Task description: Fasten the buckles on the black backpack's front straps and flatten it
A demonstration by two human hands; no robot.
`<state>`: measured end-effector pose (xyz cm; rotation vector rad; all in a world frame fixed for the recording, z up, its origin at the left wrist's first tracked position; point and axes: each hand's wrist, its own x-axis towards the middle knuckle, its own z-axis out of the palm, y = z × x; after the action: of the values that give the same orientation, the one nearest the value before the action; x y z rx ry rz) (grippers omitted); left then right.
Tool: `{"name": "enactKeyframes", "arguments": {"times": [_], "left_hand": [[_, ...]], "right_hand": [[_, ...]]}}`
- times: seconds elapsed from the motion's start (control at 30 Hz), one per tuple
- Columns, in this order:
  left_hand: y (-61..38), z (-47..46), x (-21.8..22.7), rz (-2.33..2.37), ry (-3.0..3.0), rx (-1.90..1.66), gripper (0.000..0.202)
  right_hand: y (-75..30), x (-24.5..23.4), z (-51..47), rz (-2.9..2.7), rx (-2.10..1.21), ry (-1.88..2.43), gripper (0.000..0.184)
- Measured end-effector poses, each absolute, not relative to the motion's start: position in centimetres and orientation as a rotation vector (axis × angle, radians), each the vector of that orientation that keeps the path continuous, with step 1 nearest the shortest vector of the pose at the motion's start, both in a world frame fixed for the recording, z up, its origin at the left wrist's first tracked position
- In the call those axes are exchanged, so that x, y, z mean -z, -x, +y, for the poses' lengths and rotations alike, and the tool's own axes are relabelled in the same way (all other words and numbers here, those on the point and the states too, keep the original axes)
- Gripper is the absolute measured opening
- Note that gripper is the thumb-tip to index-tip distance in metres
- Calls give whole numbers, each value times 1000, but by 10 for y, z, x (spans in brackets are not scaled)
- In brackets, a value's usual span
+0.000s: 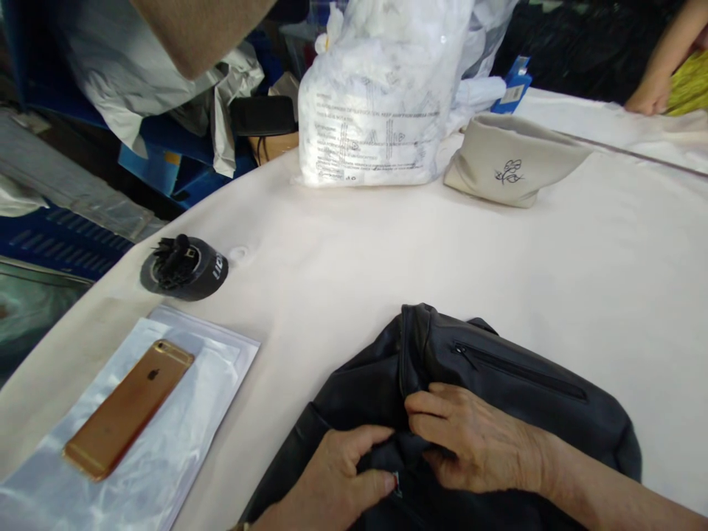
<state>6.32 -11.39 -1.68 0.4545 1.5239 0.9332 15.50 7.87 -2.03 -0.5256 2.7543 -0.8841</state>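
Observation:
A black leather-look bag point(531, 420) with a zipped pocket lies on the table near me. My right hand point(476, 442) has its fingers curled over the folded edge of the bag, beside the zip point(523, 372). Just to its left, my left hand point(343, 472) grips the bag's material, its thumb and forefinger reaching toward the right hand. At one of its fingertips is a tiny red and teal thing point(397, 483), too small to make out. The lower part of the bag is hidden by my hands and the frame edge.
On the left, a gold phone point(130, 409) lies on clear plastic sleeves point(221, 369). Beyond it stands a black tape roll point(213, 269) with dark bits inside. Farther back are a stuffed plastic bag point(376, 133), a beige pouch point(509, 166), a blue box point(514, 87) and another person's hand point(650, 92).

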Motion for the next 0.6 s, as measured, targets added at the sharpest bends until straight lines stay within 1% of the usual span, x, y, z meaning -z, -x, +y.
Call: {"name": "enactKeyframes", "arguments": {"times": [0.13,0.27,0.4,0.43,0.53,0.6], "left_hand": [[-60,-107,14,1365,-405,-1037,50],[-58,-102,3,1447,-522,-1060,48],[-62,-96,-4,1344,-472,-1037,54],[-64,-95,-2,1357,-468,-1017,51],[-70,-93,6,1447,-477,-1008,32],[-72,-93,11,1421,-436,-1042,23]], "right_hand": [[-158,17,80,2788,956,518,22],[-160,9,82,2814,1004,533,25],[-161,4,84,2827,1039,533,29],[-161,3,85,2824,1040,535,28],[-162,1,86,2810,1006,546,20],[-162,-1,86,2809,966,562,16]]}}
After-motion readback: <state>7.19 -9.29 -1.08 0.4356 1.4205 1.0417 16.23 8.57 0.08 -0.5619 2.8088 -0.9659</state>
